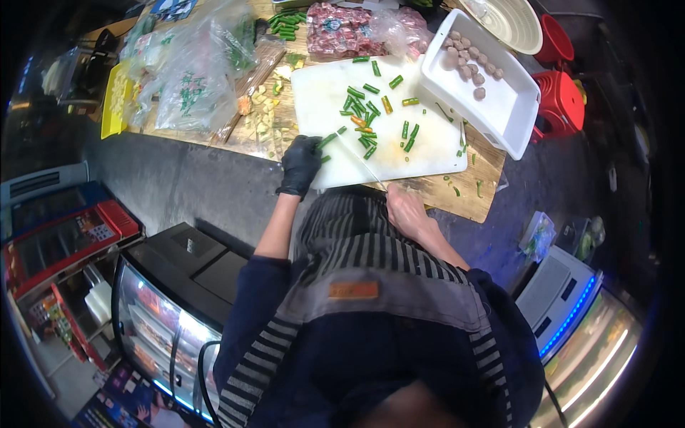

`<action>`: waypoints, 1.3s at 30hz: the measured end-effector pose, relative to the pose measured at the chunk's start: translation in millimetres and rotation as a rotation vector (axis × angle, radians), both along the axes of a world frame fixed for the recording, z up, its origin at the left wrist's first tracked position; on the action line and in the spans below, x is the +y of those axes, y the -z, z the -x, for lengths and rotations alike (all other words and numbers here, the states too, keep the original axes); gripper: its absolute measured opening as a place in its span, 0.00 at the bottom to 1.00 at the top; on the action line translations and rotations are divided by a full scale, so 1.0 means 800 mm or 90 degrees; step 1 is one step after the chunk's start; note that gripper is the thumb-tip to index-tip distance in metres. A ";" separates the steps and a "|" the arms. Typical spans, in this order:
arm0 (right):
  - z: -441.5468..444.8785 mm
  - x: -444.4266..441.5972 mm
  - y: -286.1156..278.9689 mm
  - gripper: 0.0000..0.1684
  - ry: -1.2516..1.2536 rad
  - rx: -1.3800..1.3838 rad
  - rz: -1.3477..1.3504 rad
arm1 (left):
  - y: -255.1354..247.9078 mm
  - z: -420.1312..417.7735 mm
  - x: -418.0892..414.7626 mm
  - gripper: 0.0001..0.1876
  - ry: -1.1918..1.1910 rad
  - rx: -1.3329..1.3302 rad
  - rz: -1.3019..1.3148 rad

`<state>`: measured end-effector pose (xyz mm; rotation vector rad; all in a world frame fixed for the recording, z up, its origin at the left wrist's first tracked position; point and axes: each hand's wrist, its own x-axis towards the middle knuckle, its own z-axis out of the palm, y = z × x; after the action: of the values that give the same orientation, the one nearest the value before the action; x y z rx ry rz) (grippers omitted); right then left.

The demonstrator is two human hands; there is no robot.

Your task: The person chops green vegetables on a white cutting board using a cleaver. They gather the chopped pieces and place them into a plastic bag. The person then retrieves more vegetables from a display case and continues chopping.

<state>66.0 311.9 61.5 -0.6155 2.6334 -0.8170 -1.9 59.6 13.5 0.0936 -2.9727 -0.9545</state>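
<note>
My left hand point(301, 165), in a black glove, holds green bean pods point(327, 140) at the left edge of a white cutting board point(316, 101). Bare, my right hand point(408, 211) is closed around the handle end of a knife point(364, 163) at the board's near edge. The thin blade reaches up and left over the board, its tip beside the held beans. Cut pieces of green bean point(369, 112), a few of them orange-brown, lie scattered over the middle of the board. The knife handle is mostly hidden in my right fist.
A white plastic tub point(516, 115) with meatballs overlaps the board's right side. Behind the board lies bagged chopped meat point(340, 29). Plastic bags point(195, 91), wooden skewers point(251, 80), diced yellowish pieces point(260, 109) and a yellow tray point(113, 120) are on the left. Red stools point(564, 101) stand at right.
</note>
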 end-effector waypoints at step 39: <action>0.008 -0.049 -0.014 0.05 0.009 -0.017 -0.086 | 0.023 0.015 -0.016 0.08 0.035 -0.047 -0.045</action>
<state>59.3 273.1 72.5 -0.5474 2.6449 -0.6389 -13.9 46.6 -5.3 0.0496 -3.0231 -1.0868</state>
